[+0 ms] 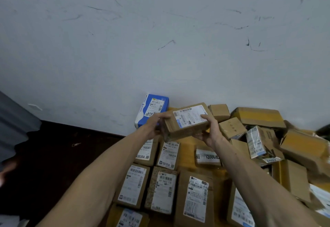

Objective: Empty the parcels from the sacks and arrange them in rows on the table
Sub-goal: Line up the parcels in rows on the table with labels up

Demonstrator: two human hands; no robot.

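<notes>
I hold a brown cardboard parcel (187,121) with a white shipping label up above the table, between both hands. My left hand (153,125) grips its left end and my right hand (210,132) grips its right end, thumb on the label. Below it, several labelled cardboard parcels (162,189) lie flat in rows on the yellow table (187,148). A loose heap of brown boxes (264,133) is piled at the right. A blue and white parcel (152,108) leans against the wall behind the rows.
A scuffed white wall (160,39) rises right behind the table. Dark floor (59,155) lies to the left of the table's edge. Something grey (14,124) stands at the far left.
</notes>
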